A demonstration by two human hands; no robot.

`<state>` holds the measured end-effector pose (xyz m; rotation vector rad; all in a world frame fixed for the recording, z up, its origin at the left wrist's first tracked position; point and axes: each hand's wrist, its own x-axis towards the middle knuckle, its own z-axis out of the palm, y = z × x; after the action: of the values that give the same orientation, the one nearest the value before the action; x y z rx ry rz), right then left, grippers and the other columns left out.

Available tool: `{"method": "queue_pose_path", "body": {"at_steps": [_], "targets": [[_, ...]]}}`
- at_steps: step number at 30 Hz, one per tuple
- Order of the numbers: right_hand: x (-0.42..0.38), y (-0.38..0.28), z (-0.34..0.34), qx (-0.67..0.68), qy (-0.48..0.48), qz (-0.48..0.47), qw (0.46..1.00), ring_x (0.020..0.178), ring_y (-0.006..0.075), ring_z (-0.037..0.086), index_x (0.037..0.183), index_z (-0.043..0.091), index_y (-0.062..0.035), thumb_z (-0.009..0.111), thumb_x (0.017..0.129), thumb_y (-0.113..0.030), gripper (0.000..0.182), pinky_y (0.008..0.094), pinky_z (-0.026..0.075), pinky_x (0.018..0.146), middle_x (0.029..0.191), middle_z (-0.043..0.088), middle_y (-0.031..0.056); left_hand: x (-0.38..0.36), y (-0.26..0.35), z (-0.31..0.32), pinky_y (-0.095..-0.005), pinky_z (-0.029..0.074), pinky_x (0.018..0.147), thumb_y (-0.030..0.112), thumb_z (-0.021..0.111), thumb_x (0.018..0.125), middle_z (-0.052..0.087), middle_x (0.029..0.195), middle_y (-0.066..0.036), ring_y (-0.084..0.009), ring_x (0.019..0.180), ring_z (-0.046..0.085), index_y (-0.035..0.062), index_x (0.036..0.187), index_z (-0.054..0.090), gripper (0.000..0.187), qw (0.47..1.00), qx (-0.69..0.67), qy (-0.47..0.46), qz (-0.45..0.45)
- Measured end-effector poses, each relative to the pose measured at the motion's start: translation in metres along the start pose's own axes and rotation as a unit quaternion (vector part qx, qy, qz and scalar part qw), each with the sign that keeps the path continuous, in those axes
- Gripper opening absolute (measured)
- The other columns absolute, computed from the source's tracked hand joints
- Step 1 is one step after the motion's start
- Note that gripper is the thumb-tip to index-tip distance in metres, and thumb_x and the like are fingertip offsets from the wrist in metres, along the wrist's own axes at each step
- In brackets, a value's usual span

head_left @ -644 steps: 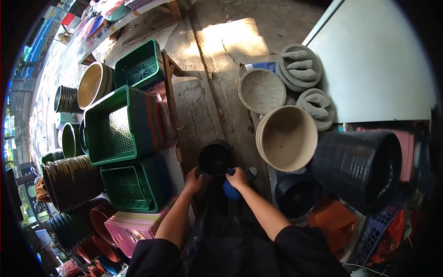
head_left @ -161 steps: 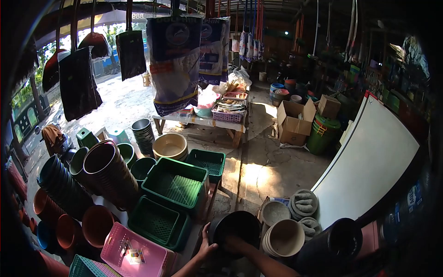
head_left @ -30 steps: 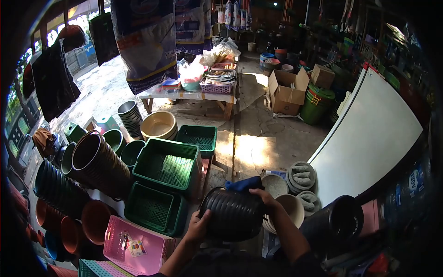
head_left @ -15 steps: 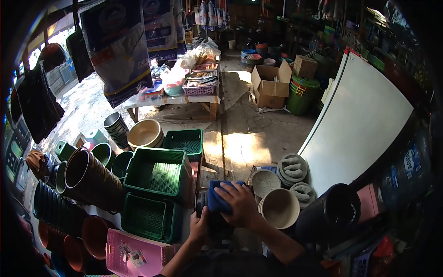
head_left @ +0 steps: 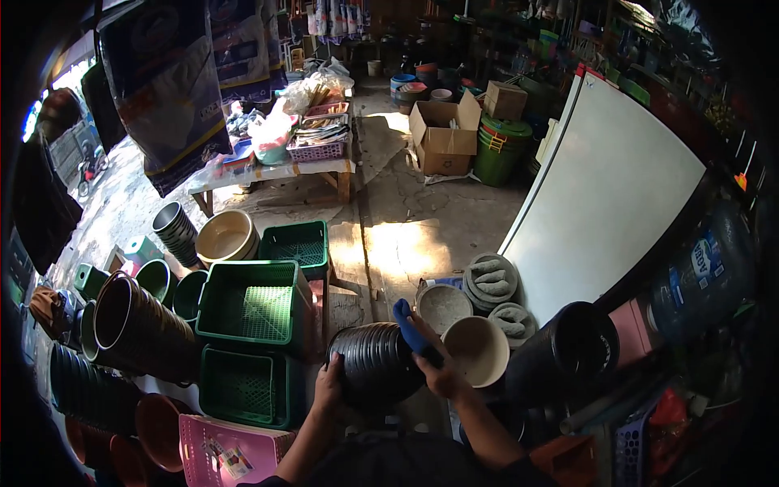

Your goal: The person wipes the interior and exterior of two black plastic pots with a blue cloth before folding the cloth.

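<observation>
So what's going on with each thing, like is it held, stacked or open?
black ribbed pot: tipped on its side, held in both hands
left hand: gripping the pot's side
right hand: pressing a blue cloth on the pot
green crates: stacked
cardboard box: flaps open
cream basin: upright

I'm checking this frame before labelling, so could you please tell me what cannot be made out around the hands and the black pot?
Head view:
- Left hand: fingers hidden behind the black ribbed pot.
- Pot's mouth and inside: turned away from the camera.
- Blue cloth: partly covered by the right hand.
- Print on the hanging bags: too small and dark.
</observation>
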<state>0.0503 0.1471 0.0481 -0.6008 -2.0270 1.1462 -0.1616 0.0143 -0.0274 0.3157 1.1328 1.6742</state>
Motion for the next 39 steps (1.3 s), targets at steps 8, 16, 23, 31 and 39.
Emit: {"method": "queue_pose_path", "body": {"at_steps": [8, 16, 23, 31, 39], "targets": [[-0.028, -0.036, -0.024, -0.018, -0.121, -0.028, 0.992, 0.147, 0.0349, 0.021, 0.145, 0.044, -0.0133, 0.057, 0.080, -0.013, 0.067, 0.0535, 0.011, 0.118, 0.154, 0.036, 0.0108, 0.018, -0.003, -0.006, -0.0465, 0.051, 0.094, 0.042, 0.047, 0.100, 0.062, 0.118, -0.020, -0.0313, 0.103, 0.066, -0.0011, 0.129, 0.048, 0.052, 0.996, -0.086, -0.017, -0.024], [-0.083, -0.039, -0.029, 0.183, 0.132, 0.146, 0.963, 0.095, 0.0181, 0.065, 0.113, 0.059, 0.0061, 0.049, 0.083, -0.007, 0.034, 0.0339, 0.049, 0.092, 0.099, 0.068, 0.0113, 0.006, 0.013, 0.028, -0.0364, 0.055, 0.085, 0.039, 0.055, 0.098, 0.067, 0.104, -0.016, -0.0248, 0.088, 0.068, -0.0043, 0.117, 0.056, 0.048, 0.991, -0.114, -0.002, -0.063], [-0.080, -0.057, 0.008, -0.079, 0.191, 0.185, 0.961, 0.110, 0.0258, 0.063, 0.129, 0.055, -0.0008, 0.072, 0.083, -0.026, 0.055, 0.0343, 0.048, 0.092, 0.115, 0.065, 0.0191, -0.017, -0.009, 0.063, -0.0304, 0.052, 0.075, 0.031, 0.075, 0.086, 0.071, 0.094, -0.011, -0.0168, 0.082, 0.067, -0.0030, 0.104, 0.064, 0.040, 0.912, 0.345, -0.200, 0.093], [-0.122, -0.029, 0.047, -0.229, 0.193, 0.450, 0.841, 0.106, 0.0387, 0.063, 0.133, 0.054, -0.0067, 0.072, 0.076, -0.031, 0.064, 0.0450, 0.051, 0.089, 0.113, 0.066, 0.0229, -0.044, -0.074, 0.049, -0.0421, 0.055, 0.073, 0.014, 0.064, 0.074, 0.059, 0.097, -0.010, -0.0299, 0.092, 0.064, 0.0057, 0.096, 0.062, 0.023, 0.592, 0.637, -0.450, 0.200], [-0.236, 0.004, 0.048, -0.252, 0.387, 0.401, 0.791, 0.107, 0.0396, 0.062, 0.128, 0.057, -0.0062, 0.071, 0.077, -0.025, 0.056, 0.0451, 0.050, 0.089, 0.115, 0.064, 0.0223, -0.050, -0.064, 0.071, -0.0426, 0.047, 0.088, 0.026, 0.075, 0.074, 0.058, 0.109, -0.010, -0.0296, 0.101, 0.059, 0.0141, 0.120, 0.062, 0.050, 0.542, 0.535, -0.571, 0.306]]}}
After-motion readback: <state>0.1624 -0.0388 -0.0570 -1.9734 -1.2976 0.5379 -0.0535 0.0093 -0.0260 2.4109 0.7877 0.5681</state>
